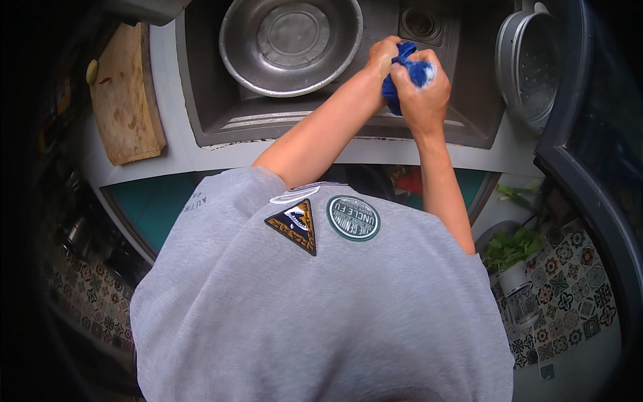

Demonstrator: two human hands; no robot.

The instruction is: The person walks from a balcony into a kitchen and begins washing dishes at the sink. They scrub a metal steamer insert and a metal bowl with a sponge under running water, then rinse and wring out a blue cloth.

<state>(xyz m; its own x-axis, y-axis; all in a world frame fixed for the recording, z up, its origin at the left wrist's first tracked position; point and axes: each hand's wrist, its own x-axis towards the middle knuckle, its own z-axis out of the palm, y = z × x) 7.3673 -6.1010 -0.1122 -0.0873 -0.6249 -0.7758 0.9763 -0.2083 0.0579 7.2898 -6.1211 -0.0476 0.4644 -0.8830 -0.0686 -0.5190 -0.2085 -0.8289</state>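
Note:
Over the right part of the sink (474, 100), both hands grip a bunched blue cloth (418, 73) with white suds on it. My right hand (436, 93) is closed around its upper side, thumb across the fabric. Just left of it, my left hand (384, 54) holds the cloth too; part of that hand is hidden behind the fabric. Part of the cloth hangs down between the wrists. To the left in the sink rests a round metal basin (294, 80). The drain (421, 24) lies just beyond the hands.
A wooden cutting board (123, 100) lies on the white counter (173, 100) at the left, a small yellowish piece at its edge. A perforated metal steamer or colander (535, 70) stands right of the sink. Leafy greens (512, 246) are lower right, beside a dark-framed panel (552, 145).

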